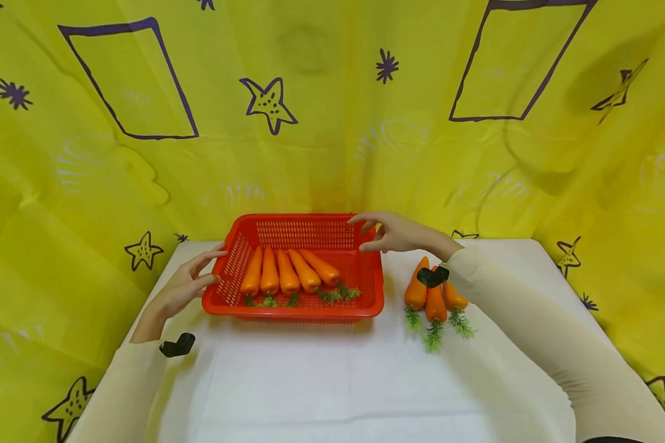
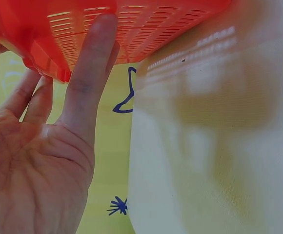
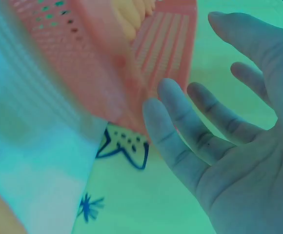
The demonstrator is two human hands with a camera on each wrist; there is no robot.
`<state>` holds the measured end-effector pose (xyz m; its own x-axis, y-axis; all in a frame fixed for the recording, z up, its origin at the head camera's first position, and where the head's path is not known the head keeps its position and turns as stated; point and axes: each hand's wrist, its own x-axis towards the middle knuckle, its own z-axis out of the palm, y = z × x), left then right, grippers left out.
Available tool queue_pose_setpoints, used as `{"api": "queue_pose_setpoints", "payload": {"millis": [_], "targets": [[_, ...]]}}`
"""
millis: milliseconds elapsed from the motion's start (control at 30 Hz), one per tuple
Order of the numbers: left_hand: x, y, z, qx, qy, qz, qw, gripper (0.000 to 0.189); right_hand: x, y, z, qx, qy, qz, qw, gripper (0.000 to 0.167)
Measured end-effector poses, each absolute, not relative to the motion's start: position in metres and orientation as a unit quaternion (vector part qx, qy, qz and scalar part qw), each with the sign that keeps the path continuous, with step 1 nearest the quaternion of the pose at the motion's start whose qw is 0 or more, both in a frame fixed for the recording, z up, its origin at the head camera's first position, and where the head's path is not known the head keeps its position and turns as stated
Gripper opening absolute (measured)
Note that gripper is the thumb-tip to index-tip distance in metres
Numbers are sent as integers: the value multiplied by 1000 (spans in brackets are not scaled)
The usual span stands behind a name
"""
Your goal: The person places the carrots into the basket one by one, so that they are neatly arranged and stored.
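A red slotted plastic basket (image 1: 294, 311) sits in the middle of the white table. Several orange carrots (image 1: 270, 271) with green tops lie side by side inside it. My left hand (image 1: 185, 286) is at the basket's left side, fingers and thumb spread at the rim; in the left wrist view one finger (image 2: 85, 68) extends up against the slotted wall. At the back right corner is my right hand (image 1: 390, 232), its loosely bent fingers over the rim in the head view. The right wrist view shows its palm facing the basket wall (image 3: 102, 83), fingers apart and nothing gripped.
Three more carrots (image 1: 435, 301) with leafy green tops lie on the table right of the basket, beneath the right forearm. A yellow curtain (image 1: 321, 166) with purple stars stands behind and along both sides of the white tabletop (image 1: 288, 381).
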<state>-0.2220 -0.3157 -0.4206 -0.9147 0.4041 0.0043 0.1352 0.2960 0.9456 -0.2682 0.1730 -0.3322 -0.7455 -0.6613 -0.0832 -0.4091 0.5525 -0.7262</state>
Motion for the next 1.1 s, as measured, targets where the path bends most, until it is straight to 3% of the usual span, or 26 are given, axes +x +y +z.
{"api": "queue_pose_setpoints", "payload": {"millis": [567, 1100], "targets": [[-221, -314, -419, 173, 795, 570, 115, 53, -229, 264, -333, -245, 882, -388, 111, 63], [-222, -315, -417, 169, 799, 565, 118, 53, -202, 319, -351, -181, 889, -410, 90, 63]]}}
